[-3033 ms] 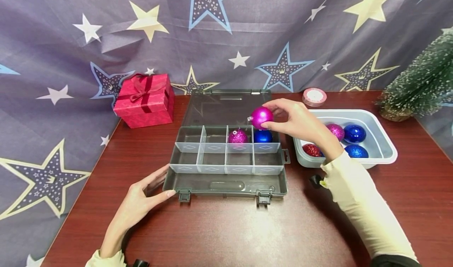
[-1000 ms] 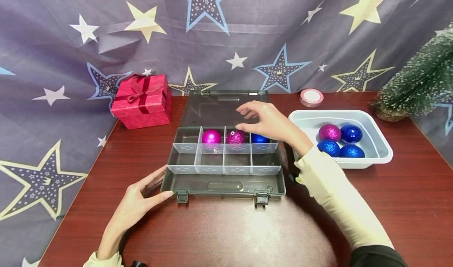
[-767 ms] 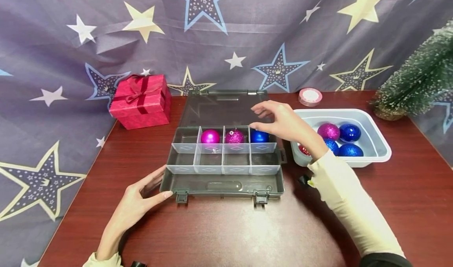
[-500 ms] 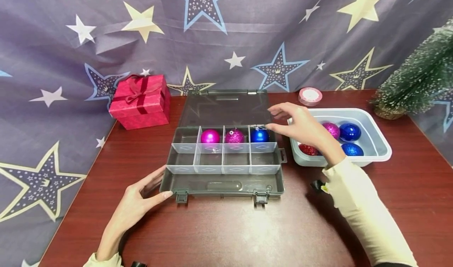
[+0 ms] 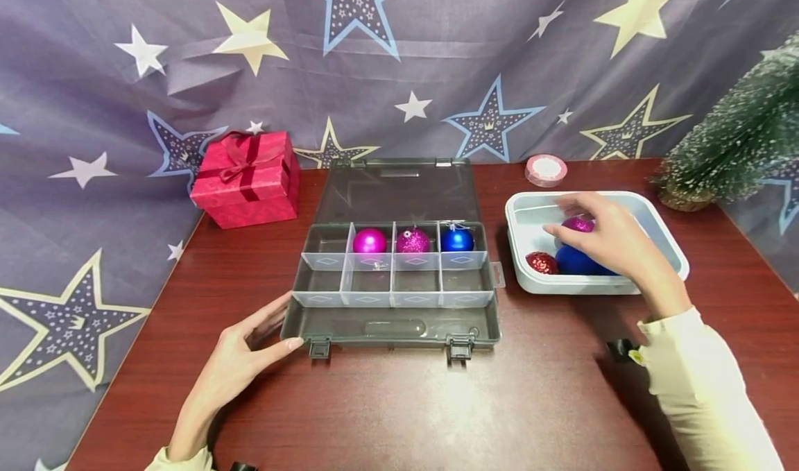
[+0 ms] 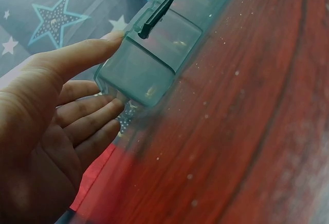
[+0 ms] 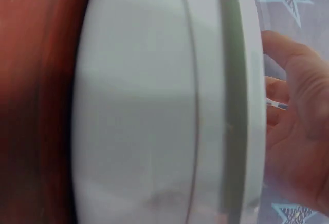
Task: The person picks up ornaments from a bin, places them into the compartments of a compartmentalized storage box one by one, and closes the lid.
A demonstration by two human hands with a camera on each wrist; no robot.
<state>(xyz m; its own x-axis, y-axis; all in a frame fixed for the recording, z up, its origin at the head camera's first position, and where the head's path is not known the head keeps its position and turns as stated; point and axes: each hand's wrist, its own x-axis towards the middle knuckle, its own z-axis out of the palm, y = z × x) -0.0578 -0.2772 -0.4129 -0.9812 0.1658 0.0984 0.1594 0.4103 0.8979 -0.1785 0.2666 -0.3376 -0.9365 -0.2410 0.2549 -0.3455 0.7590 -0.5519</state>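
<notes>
My left hand (image 5: 240,356) rests at the left front corner of the grey divided plastic case (image 5: 399,329); in the left wrist view the thumb touches the top edge, with loosely extended fingers beside its end. The case's back row holds a smooth magenta bauble (image 5: 370,241), a glittery magenta bauble (image 5: 413,241) and a blue bauble (image 5: 458,239), each in its own compartment. Over the white plastic tub (image 5: 524,284) my right hand (image 5: 614,242) reaches with parted fingers and nothing between them. Below lie a red glitter bauble (image 5: 542,263), blue baubles (image 5: 577,260) and a magenta one (image 5: 578,224), partly hidden.
A red gift box (image 5: 246,180) stands at the back left. Behind the tub lies a pink ribbon roll (image 5: 546,170), and a small artificial Christmas tree (image 5: 736,138) rises at the back right. The case's lid (image 5: 399,193) lies folded back toward the star-patterned cloth (image 5: 374,103).
The smooth magenta bauble has gone from my right hand into the second back compartment. The empty right hand has then moved right, over the tub. The left hand has stayed at the case's corner.
</notes>
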